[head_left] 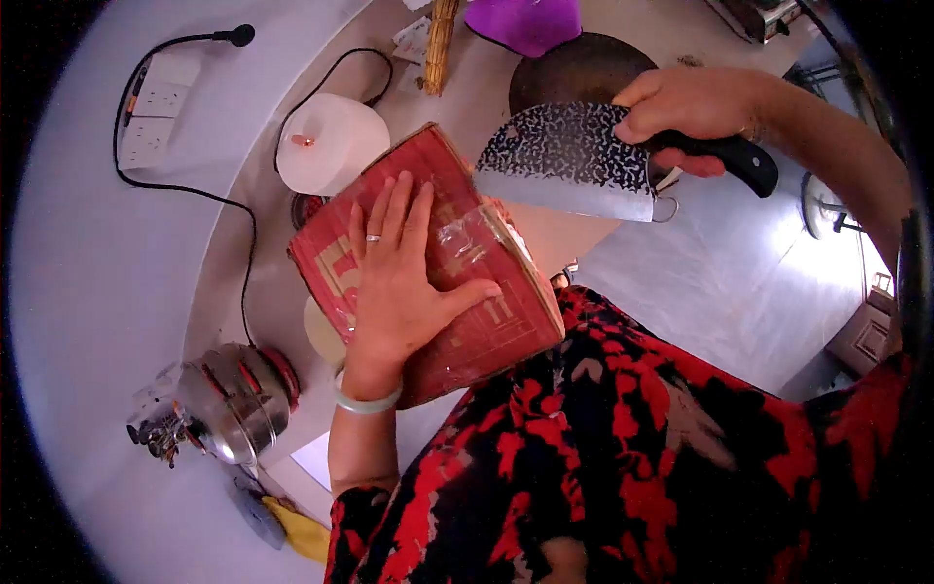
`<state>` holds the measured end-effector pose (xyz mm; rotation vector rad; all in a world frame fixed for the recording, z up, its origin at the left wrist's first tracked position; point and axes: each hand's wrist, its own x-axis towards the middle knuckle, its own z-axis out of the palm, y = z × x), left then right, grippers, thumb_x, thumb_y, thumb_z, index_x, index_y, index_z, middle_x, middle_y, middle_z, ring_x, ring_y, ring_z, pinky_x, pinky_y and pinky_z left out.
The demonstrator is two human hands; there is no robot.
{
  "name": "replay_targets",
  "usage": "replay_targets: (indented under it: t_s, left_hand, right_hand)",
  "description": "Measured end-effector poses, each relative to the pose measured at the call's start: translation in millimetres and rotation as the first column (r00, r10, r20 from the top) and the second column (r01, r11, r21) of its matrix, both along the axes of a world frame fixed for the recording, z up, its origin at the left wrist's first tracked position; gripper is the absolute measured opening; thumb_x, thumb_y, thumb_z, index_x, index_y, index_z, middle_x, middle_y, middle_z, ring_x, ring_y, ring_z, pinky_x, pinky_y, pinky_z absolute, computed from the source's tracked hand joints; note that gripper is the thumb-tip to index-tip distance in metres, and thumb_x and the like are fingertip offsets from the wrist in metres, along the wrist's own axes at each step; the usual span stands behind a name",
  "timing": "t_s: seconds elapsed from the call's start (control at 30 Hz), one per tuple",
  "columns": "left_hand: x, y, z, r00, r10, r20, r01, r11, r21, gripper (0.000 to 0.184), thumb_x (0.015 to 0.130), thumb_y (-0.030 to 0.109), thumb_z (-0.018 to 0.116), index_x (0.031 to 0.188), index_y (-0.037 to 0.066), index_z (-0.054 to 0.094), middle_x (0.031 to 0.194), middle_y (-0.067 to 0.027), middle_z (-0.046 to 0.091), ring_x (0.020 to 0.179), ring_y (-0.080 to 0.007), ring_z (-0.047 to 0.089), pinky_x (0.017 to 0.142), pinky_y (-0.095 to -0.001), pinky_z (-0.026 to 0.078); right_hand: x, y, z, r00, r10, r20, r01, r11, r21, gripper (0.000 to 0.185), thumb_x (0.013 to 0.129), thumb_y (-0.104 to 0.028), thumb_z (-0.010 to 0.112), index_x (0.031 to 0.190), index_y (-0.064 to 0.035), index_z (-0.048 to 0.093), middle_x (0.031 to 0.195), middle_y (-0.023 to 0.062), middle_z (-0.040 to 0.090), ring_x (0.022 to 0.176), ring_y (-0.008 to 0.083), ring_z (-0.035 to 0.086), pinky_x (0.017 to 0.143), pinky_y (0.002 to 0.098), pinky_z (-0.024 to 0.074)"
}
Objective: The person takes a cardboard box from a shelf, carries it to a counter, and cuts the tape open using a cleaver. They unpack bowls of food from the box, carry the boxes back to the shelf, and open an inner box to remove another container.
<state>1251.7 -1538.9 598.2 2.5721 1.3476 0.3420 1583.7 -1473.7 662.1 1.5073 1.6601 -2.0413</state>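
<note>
A red cardboard box (486, 331) with printed markings and clear tape sits at the counter's edge, close against my body. My left hand (401, 277) lies flat on its face, fingers stretched and thumb out to the side. It wears a ring and a pale bangle. My right hand (686, 112) is wrapped round the black handle of a cleaver (564, 161). The broad blade has a dark speckled upper part and a bright lower edge. It points left, just beyond the box's taped end. I cannot tell whether the blade touches the box.
A dark round pan (584, 68) stands behind the cleaver, near a purple item (530, 24) and a bundled straw brush (441, 49). Left are a white round-topped appliance (336, 144), a black power cord (251, 263) and a steel pot-like vessel (233, 399).
</note>
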Motion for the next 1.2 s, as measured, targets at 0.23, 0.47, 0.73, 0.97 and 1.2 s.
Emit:
replay_targets:
  t_s: [0.23, 0.47, 0.73, 0.97, 1.2]
  left_hand:
    - [-1.5, -0.8, 4.1, 1.000, 0.005, 0.016, -0.005, 1.000, 0.007, 0.088, 0.065, 0.052, 0.075, 0.133, 0.003, 0.046, 0.141, -0.0194, 0.040, 0.132, -0.0355, 0.035, 0.110, -0.0516, 0.018]
    - [-4.8, 34.4, 5.7, 0.998, -0.064, -0.028, 0.066, 0.992, 0.108, 0.039, 0.082, 0.013, 0.064, 0.121, 0.009, 0.059, 0.124, -0.0142, 0.053, 0.114, -0.0342, 0.049, 0.101, -0.0442, 0.035]
    - [7.7, 79.7, 15.0, 0.906, -0.407, -0.116, 0.419, 0.902, 0.108, 0.039, 0.075, 0.005, 0.063, 0.113, 0.010, 0.061, 0.118, -0.0084, 0.056, 0.103, -0.0295, 0.055, 0.086, -0.0402, 0.046]
    - [6.8, 95.6, 27.2, 0.855, -0.510, -0.098, 0.514, 0.858, 0.020, 0.030, 0.073, 0.007, 0.066, 0.103, 0.009, 0.063, 0.109, -0.0070, 0.057, 0.097, -0.0286, 0.056, 0.079, -0.0379, 0.048]
    - [19.7, 119.8, 32.6, 0.796, -0.605, -0.011, 0.596, 0.787, -0.158, 0.017, 0.077, 0.004, 0.063, 0.093, 0.005, 0.059, 0.099, -0.0100, 0.054, 0.089, -0.0311, 0.053, 0.075, -0.0385, 0.045]
  right_hand:
    - [14.2, -15.9, -42.1, 0.972, -0.147, -0.181, 0.115, 0.978, -0.172, 0.038, 0.087, -0.034, 0.054, 0.063, -0.0047, 0.047, 0.048, 0.0064, 0.043, 0.030, 0.0173, 0.043, 0.029, 0.0320, 0.0358]
    - [12.2, -45.2, -70.8, 0.910, -0.325, -0.259, 0.267, 0.935, -0.235, 0.031, 0.088, -0.033, 0.054, 0.074, -0.0051, 0.049, 0.053, 0.0047, 0.047, 0.032, 0.0145, 0.044, 0.030, 0.0279, 0.0352]
    - [13.3, -53.2, -77.3, 0.892, -0.360, -0.275, 0.303, 0.925, -0.228, 0.020, 0.089, -0.026, 0.052, 0.087, -0.0061, 0.052, 0.055, 0.0030, 0.048, 0.035, 0.0112, 0.045, 0.031, 0.0244, 0.0349]
    - [6.4, -53.9, -74.5, 0.881, -0.386, -0.272, 0.324, 0.913, -0.248, 0.019, 0.088, -0.023, 0.052, 0.084, -0.0046, 0.051, 0.055, 0.0031, 0.049, 0.035, 0.0114, 0.045, 0.032, 0.0244, 0.0362]
    - [3.3, -57.6, -76.3, 0.866, -0.402, -0.298, 0.331, 0.907, -0.262, 0.018, 0.089, -0.022, 0.050, 0.085, -0.0040, 0.051, 0.055, 0.0031, 0.048, 0.035, 0.0123, 0.046, 0.032, 0.0248, 0.0373]
